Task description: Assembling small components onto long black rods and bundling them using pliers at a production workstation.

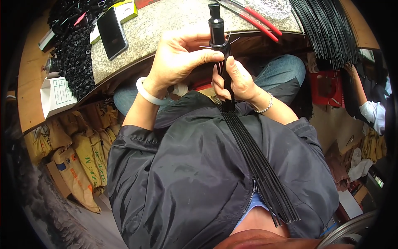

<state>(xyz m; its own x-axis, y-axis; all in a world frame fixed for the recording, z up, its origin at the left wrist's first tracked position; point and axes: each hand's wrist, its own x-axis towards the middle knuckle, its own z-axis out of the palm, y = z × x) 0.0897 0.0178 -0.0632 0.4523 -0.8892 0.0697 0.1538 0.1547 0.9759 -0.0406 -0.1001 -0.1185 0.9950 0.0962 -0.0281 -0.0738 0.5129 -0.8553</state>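
Note:
My left hand (180,56) pinches the top of a bundle of thin black rods (257,162), just below a black cylindrical fitting (216,27) that caps the bundle. My right hand (238,79) wraps around the same bundle a little lower, thumb pressed against it. The rods fan out downward across my dark jacket toward my chin. A thin metal wire sticks out sideways near the fitting. A white bangle is on my left wrist, a bead bracelet on my right.
A speckled stone worktop (166,25) holds a dark phone (112,32), red-handled pliers (257,18) and a heap of small black parts (76,62). More black rods (327,29) hang at upper right. Another person's arm (365,99) is at right. Yellow sacks (83,162) lie on the floor at left.

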